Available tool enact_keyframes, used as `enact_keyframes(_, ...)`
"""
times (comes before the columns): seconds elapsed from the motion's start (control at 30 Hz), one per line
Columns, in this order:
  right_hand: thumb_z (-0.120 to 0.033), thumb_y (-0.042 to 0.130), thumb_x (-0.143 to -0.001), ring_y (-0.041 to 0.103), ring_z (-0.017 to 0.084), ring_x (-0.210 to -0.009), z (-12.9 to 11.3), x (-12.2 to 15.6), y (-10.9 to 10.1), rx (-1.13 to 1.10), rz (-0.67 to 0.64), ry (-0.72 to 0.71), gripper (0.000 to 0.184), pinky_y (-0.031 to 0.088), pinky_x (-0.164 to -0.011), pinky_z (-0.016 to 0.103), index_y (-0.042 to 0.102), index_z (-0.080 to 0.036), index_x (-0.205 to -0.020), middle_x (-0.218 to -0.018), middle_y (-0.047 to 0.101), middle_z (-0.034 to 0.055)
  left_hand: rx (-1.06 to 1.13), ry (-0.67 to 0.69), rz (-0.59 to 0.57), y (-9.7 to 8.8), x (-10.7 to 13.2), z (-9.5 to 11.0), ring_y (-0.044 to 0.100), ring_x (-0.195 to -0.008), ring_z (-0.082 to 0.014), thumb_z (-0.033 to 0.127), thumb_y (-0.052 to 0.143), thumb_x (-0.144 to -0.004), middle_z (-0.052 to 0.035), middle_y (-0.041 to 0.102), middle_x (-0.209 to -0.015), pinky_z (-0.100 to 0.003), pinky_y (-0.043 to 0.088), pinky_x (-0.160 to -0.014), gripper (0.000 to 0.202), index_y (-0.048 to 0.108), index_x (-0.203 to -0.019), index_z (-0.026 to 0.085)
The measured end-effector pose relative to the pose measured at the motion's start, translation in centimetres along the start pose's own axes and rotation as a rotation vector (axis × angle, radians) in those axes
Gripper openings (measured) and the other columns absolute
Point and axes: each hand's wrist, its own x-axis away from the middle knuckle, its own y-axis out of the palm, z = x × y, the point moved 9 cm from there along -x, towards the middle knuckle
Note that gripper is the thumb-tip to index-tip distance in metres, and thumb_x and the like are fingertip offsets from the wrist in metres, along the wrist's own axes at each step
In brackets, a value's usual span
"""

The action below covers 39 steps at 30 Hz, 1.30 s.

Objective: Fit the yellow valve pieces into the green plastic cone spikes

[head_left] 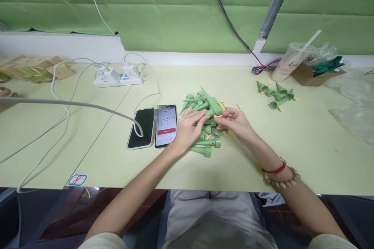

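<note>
Left of centre, I see two phones (165, 126). Beside them, the left hand (188, 129) pinches a green cone (209, 112) over the pile (206, 143); the right hand (237, 125) pinches a yellow peg (217, 116) against it. Far right lie more cones (280, 96).

Soft, even light brightens the pale surface (304, 144), leaving only faint, blurry shadows near the green cones (201, 151); the floor (84, 206) falls dark. One phone screen (166, 118) glows, partly pixelated. Wide-angle distortion stretches the edges, and fine detail looks soft.
</note>
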Motion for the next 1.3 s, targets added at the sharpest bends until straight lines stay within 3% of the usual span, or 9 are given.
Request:
enact_keyframes(0.1, -0.032, 0.070, -0.061, 0.054, 0.011, -0.058, -2.5, 0.9, -0.8, 0.257, 0.178, -0.319, 0.027, 0.049, -0.054, 0.023, 0.048, -0.017, -0.053, -0.059, 0.053, -0.0010, -0.007, -0.010, -0.017, 0.4, 0.0, -0.2, 0.054, -0.061, -0.0119, 0.028, 0.052, -0.080, -0.0021, 0.068, -0.076, -0.030, 0.039, -0.065, 0.019, 0.066, -0.087, 0.018)
enact_keyframes(0.17, -0.034, 0.068, -0.063, 0.054, 0.011, -0.061, -2.9, 1.2, -0.5, 0.294, 0.176, -0.370, 0.025, 0.049, -0.054, 0.023, 0.051, -0.017, -0.056, -0.064, 0.054, 0.0005, 0.000, -0.029, -0.008, 0.2, 0.0, -0.3, 0.053, -0.060, -0.0116, 0.028, 0.051, -0.081, -0.0014, 0.068, -0.076, -0.030, 0.040, -0.065, 0.019, 0.067, -0.086, 0.019)
enact_keyframes(0.33, -0.046, 0.064, -0.066, 0.057, 0.011, -0.062, 0.0, 0.1, 1.8, -0.046, -0.131, -0.008, 0.039, 0.053, -0.053, 0.025, 0.057, -0.017, -0.091, -0.074, 0.059, 0.0022, 0.032, -0.093, 0.056, -0.9, -0.3, -0.8, 0.050, -0.062, -0.0119, 0.026, 0.049, -0.082, -0.0021, 0.069, -0.082, -0.028, 0.041, -0.063, 0.020, 0.068, -0.083, 0.019)
enact_keyframes(0.4, -0.047, 0.059, -0.069, 0.057, 0.010, -0.060, 0.7, 0.1, 2.9, -0.159, -0.243, 0.089, 0.037, 0.053, -0.056, 0.025, 0.060, -0.016, -0.089, -0.071, 0.060, 0.0016, 0.049, -0.071, 0.052, -0.9, -0.4, -0.8, 0.052, -0.065, -0.0121, 0.025, 0.050, -0.082, -0.0021, 0.069, -0.080, -0.028, 0.041, -0.065, 0.019, 0.068, -0.085, 0.019)
enact_keyframes(0.5, -0.041, 0.065, -0.065, 0.056, 0.009, -0.056, 0.9, -0.1, 2.6, -0.150, -0.208, 0.072, 0.031, 0.052, -0.057, 0.023, 0.063, -0.016, -0.082, -0.065, 0.059, -0.0004, 0.070, -0.019, 0.045, -0.6, -0.3, -0.6, 0.054, -0.068, -0.0125, 0.025, 0.051, -0.081, -0.0018, 0.068, -0.081, -0.029, 0.041, -0.068, 0.018, 0.068, -0.086, 0.020)
enact_keyframes(0.73, -0.030, 0.062, -0.067, 0.052, 0.011, -0.052, -3.0, 1.2, -0.6, 0.420, 0.207, -0.461, 0.016, 0.047, -0.053, 0.025, 0.055, -0.018, -0.059, -0.057, 0.055, -0.0010, 0.099, -0.027, 0.008, 0.6, 0.3, -0.3, 0.056, -0.068, -0.0132, 0.027, 0.051, -0.081, -0.0039, 0.066, -0.075, -0.028, 0.044, -0.064, 0.020, 0.066, -0.089, 0.016)
enact_keyframes(0.83, -0.029, 0.060, -0.068, 0.051, 0.012, -0.054, -3.9, 1.7, -0.4, 0.527, 0.228, -0.577, 0.018, 0.048, -0.056, 0.026, 0.051, -0.020, -0.056, -0.057, 0.054, -0.0008, 0.102, -0.046, -0.009, 1.0, 0.6, -0.4, 0.056, -0.069, -0.0135, 0.027, 0.049, -0.082, -0.0044, 0.066, -0.075, -0.028, 0.045, -0.065, 0.021, 0.066, -0.089, 0.016)
enact_keyframes(1.1, -0.046, 0.060, -0.069, 0.056, 0.011, -0.054, 0.0, -0.8, 0.8, 0.039, -0.091, -0.087, 0.031, 0.052, -0.056, 0.027, 0.058, -0.017, -0.080, -0.066, 0.060, 0.0013, 0.106, -0.111, 0.040, 0.2, 0.6, -1.6, 0.057, -0.074, -0.0151, 0.028, 0.044, -0.084, -0.0051, 0.067, -0.083, -0.031, 0.045, -0.069, 0.025, 0.066, -0.090, 0.018)
enact_keyframes(1.3, -0.038, 0.071, -0.060, 0.063, 0.014, -0.067, 0.4, -0.2, 2.0, -0.171, -0.222, 0.046, 0.036, 0.052, -0.069, 0.029, 0.060, -0.017, -0.086, -0.080, 0.067, 0.0045, 0.083, -0.005, 0.069, -0.6, 0.6, -0.8, 0.056, -0.075, -0.0148, 0.026, 0.046, -0.083, -0.0048, 0.067, -0.084, -0.032, 0.044, -0.070, 0.022, 0.066, -0.091, 0.018)
